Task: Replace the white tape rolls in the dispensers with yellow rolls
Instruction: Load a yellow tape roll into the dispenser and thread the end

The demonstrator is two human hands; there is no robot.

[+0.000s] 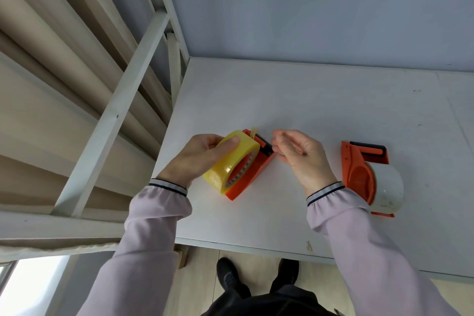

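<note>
A yellow tape roll [230, 161] sits in an orange dispenser [254, 174] on the white table [320, 110]. My left hand [197, 159] grips the roll from the left, thumb on top. A short yellow tape end sticks up by the dispenser's black cutter [265, 145]. My right hand [297, 154] hovers just right of the cutter, fingers loosely curled and apart, holding nothing I can see. A second orange dispenser [359, 164] lies to the right, loaded with a white tape roll [387, 187].
A white metal bed frame [115, 100] and beige curtain stand left of the table. The wall [307, 7] closes the table's far side. The table's front edge [256, 246] is near my shoes [228, 277].
</note>
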